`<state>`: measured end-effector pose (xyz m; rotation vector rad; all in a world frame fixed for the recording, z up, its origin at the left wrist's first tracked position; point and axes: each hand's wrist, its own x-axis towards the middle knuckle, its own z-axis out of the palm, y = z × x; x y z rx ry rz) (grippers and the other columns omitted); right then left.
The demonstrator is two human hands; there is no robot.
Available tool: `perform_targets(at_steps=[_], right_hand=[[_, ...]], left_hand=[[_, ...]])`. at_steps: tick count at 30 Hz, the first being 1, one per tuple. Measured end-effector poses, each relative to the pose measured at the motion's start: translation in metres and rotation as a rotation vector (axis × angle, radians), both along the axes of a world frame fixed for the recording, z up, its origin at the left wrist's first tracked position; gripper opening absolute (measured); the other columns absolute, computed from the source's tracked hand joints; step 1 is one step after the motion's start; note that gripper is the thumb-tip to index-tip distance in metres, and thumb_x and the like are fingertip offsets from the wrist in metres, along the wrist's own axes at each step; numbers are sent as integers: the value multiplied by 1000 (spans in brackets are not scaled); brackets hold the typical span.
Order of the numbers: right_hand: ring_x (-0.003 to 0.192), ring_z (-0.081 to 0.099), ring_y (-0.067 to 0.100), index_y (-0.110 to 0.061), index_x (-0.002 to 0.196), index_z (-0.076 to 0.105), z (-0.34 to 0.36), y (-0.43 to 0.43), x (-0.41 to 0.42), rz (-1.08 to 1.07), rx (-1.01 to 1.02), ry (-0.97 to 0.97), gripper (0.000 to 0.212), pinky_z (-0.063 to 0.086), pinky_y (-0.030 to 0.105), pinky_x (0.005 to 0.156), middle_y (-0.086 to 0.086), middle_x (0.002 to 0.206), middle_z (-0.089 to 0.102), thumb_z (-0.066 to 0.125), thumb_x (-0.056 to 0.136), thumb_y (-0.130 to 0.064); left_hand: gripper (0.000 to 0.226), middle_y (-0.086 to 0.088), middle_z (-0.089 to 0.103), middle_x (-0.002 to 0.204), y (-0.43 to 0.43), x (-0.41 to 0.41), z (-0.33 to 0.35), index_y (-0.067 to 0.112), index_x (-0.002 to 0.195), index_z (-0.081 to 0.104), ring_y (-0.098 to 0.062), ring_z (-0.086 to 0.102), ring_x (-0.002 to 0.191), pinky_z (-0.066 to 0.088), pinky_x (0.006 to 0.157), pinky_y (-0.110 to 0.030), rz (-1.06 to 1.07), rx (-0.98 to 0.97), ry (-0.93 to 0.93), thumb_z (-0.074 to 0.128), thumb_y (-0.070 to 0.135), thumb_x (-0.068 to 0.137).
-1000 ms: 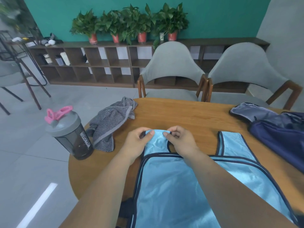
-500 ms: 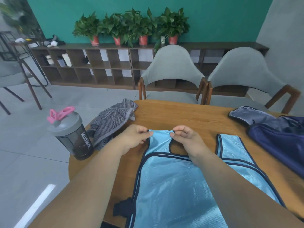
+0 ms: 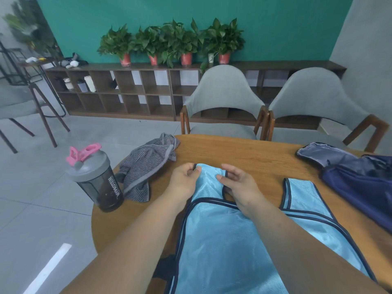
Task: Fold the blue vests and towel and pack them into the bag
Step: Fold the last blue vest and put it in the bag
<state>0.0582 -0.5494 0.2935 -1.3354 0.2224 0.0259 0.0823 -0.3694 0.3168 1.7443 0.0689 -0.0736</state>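
Note:
A light blue vest with dark trim lies flat on the round wooden table right in front of me. Its left shoulder strap points away from me, between my hands. My left hand pinches that strap's top left corner. At the strap's right edge my right hand has its fingers spread and loose, and the thumb touches the cloth. The grey striped towel lies crumpled at the table's left edge. An open navy bag sits at the right.
A dark shaker bottle with a pink cap stands at the table's left rim, beside the towel. Two grey chairs are pushed up to the far side. Low shelves with potted plants line the green wall.
My right hand has let go of its pinch on the strap's corner and its fingers have spread. The left hand keeps its pinch in about the same place.

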Motion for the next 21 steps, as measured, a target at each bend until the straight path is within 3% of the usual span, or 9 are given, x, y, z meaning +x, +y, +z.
perform_targets(at_steps=[3, 5, 9, 13, 15, 17, 19, 21], right_hand=[[99, 73, 18, -17, 105, 77, 3, 3, 0, -16, -127, 47, 18, 59, 32, 86, 0, 102, 80, 83, 89, -21], [92, 72, 17, -14, 105, 74, 6, 5, 1, -83, -135, 55, 20, 61, 34, 84, 1, 97, 79, 84, 89, -23], [88, 65, 14, -19, 106, 71, 5, 9, 3, -129, -88, 68, 15, 54, 32, 75, -6, 94, 74, 79, 93, -21], [97, 70, 18, -30, 114, 69, 2, 10, 8, -201, -195, 50, 19, 59, 35, 85, -9, 102, 76, 72, 98, -19], [103, 70, 16, -32, 124, 65, 2, 5, 8, -202, -326, 7, 27, 55, 26, 83, -11, 107, 73, 66, 101, -17], [110, 66, 11, -29, 130, 64, 2, -2, 4, -188, -583, -57, 30, 49, 17, 82, -10, 122, 66, 59, 104, -16], [112, 63, 13, -28, 132, 64, 2, -12, -3, -184, -846, -105, 34, 53, 25, 91, -8, 132, 57, 50, 106, -12], [112, 61, 17, -25, 132, 66, 1, -25, -13, -206, -1028, -132, 38, 54, 33, 94, -6, 135, 54, 47, 104, -6]], left_hand=[[18, 3, 80, 98, 2, 0, -8, 19, 107, 74, -20, 76, 96, 61, 92, -42, 13, -27, -6, 58, 24, 108], [15, 6, 79, 102, 2, 2, -16, 22, 111, 73, -15, 74, 100, 59, 95, -40, 59, 6, -31, 58, 23, 108], [18, 4, 71, 108, 0, 1, -23, 26, 117, 65, -8, 67, 99, 49, 82, -20, 155, 118, -111, 58, 15, 107], [21, 7, 66, 103, -2, 2, -20, 26, 123, 54, -7, 64, 94, 42, 72, -18, 221, 255, -148, 55, 12, 106], [28, 4, 63, 113, -3, 3, -18, 23, 128, 53, -10, 62, 97, 42, 80, -21, 244, 328, -134, 50, 6, 105], [39, -1, 52, 128, -4, -1, -20, 19, 132, 54, -11, 55, 103, 41, 91, -25, 248, 455, -195, 46, -3, 101], [49, -3, 49, 134, -10, -8, -23, 17, 133, 59, -19, 53, 114, 45, 101, -33, 164, 605, -368, 46, -9, 94], [49, -2, 55, 139, -22, -16, -25, 17, 137, 61, -25, 56, 124, 45, 108, -39, -41, 762, -470, 49, -3, 94]])
